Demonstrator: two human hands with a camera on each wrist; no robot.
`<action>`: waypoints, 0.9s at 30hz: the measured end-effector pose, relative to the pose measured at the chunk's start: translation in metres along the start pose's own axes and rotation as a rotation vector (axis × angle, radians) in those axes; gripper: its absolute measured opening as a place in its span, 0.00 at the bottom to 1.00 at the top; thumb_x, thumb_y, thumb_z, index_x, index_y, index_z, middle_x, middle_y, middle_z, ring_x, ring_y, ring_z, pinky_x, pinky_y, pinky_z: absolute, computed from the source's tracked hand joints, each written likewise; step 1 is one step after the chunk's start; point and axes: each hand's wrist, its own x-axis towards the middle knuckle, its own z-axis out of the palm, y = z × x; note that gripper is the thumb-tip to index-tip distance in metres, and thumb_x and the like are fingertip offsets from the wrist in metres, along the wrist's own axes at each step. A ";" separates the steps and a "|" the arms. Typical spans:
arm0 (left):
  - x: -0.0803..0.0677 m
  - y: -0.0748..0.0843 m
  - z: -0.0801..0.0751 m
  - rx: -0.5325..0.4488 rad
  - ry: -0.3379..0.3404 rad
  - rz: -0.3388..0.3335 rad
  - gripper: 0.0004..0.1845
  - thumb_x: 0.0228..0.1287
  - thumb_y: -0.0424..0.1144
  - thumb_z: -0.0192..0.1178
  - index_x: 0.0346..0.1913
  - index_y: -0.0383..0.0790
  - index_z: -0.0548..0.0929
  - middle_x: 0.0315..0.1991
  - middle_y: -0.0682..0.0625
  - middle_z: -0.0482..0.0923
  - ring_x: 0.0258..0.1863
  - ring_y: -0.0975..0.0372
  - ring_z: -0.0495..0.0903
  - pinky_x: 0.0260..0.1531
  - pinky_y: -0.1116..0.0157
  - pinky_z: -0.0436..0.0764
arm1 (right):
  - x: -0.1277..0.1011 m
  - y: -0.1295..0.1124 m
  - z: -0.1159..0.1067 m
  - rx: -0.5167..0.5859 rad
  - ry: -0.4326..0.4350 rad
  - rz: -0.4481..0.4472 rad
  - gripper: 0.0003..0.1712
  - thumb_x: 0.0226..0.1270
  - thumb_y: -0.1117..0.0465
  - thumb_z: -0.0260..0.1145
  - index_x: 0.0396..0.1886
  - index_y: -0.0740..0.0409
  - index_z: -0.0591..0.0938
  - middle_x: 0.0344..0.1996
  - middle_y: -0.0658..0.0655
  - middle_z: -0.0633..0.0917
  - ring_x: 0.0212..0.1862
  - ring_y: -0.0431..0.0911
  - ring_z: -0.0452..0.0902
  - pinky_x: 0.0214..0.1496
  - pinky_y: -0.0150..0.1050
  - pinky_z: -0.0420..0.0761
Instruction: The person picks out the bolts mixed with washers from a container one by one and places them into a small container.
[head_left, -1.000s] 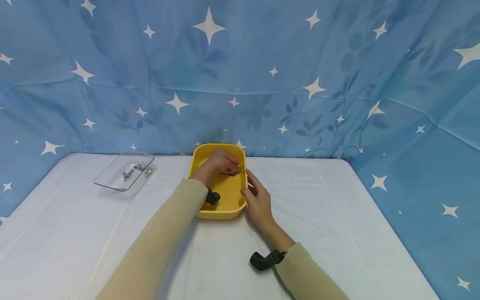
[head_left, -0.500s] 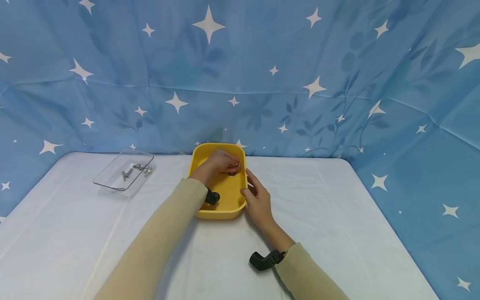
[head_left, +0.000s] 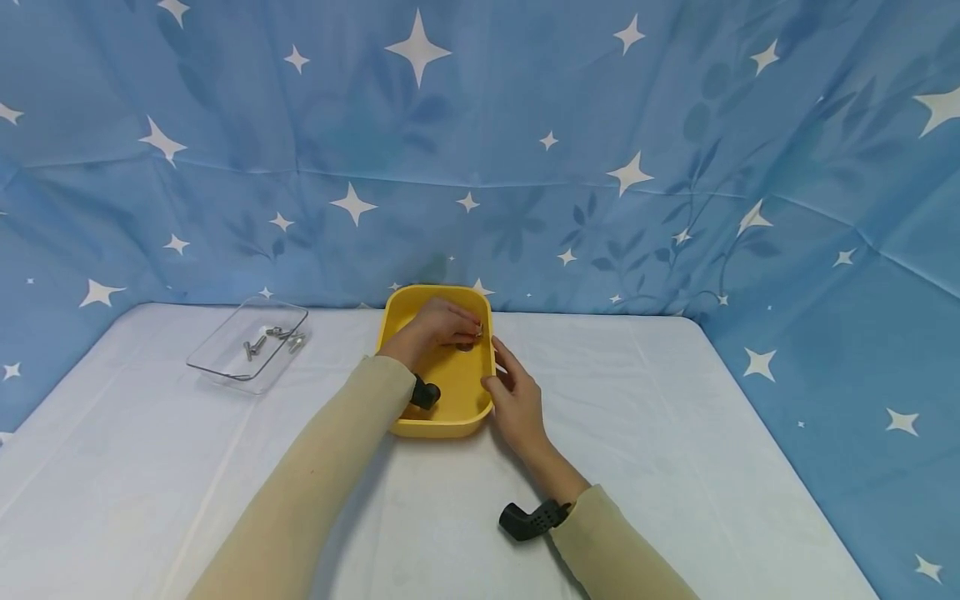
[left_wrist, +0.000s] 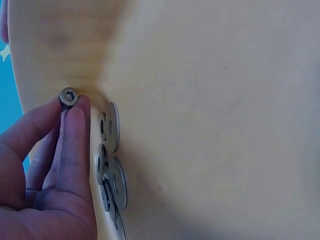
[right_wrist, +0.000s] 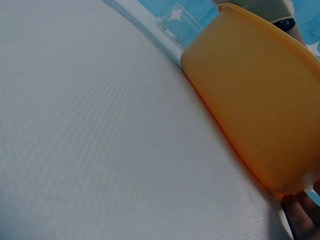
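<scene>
Clear tray: a shallow, transparent rectangular plastic tray [head_left: 247, 347] stood at the far left of the worktop, well apart from both hands; a few small grey metal bolts [head_left: 272, 338] lay loose inside it.
Worktop: a flat surface under a white cloth [head_left: 675, 433], backed by a blue fabric backdrop printed with white stars [head_left: 525, 125].
Left hand: the left hand [head_left: 441, 323] reached down into the yellow tub, its thumb and forefinger pinched round a small silver socket-head bolt [left_wrist: 68, 96]; the bolt's hexagonal recess faced the left wrist camera, and its shank was hidden between the fingers [left_wrist: 75, 145].
Washers: a cluster of flat grey metal washers [left_wrist: 111, 165] lay overlapping on the tub floor, just beside the pinching fingers.
Yellow tub: a rounded rectangular yellow plastic tub [head_left: 442, 417] stood at mid-worktop, between the two forearms.
Right hand: the right hand [head_left: 516, 402] rested against the tub's right outer wall, thumb [head_left: 492, 388] at the rim and fingers straight and relaxed, gripping nothing; in the right wrist view a fingertip [right_wrist: 300, 217] touched the wall's lower edge [right_wrist: 260, 115].
</scene>
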 end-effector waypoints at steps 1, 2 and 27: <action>0.000 0.000 0.000 0.002 0.002 0.005 0.14 0.66 0.28 0.66 0.53 0.29 0.87 0.54 0.35 0.85 0.54 0.47 0.87 0.56 0.56 0.86 | 0.000 0.000 0.000 0.000 0.001 0.000 0.35 0.71 0.66 0.57 0.77 0.47 0.68 0.70 0.61 0.76 0.66 0.56 0.79 0.67 0.53 0.80; 0.000 0.001 0.001 0.003 0.005 0.009 0.14 0.66 0.28 0.66 0.53 0.29 0.87 0.54 0.35 0.85 0.53 0.47 0.87 0.56 0.56 0.86 | 0.000 0.000 0.000 0.000 0.002 -0.001 0.35 0.71 0.66 0.57 0.77 0.47 0.68 0.70 0.61 0.76 0.66 0.56 0.79 0.67 0.53 0.80; -0.002 0.010 -0.004 0.093 0.002 0.018 0.13 0.67 0.32 0.66 0.53 0.32 0.87 0.54 0.38 0.85 0.49 0.51 0.87 0.57 0.58 0.86 | -0.001 -0.002 0.001 -0.040 0.016 0.021 0.35 0.71 0.64 0.57 0.77 0.44 0.67 0.70 0.59 0.76 0.67 0.56 0.78 0.67 0.51 0.80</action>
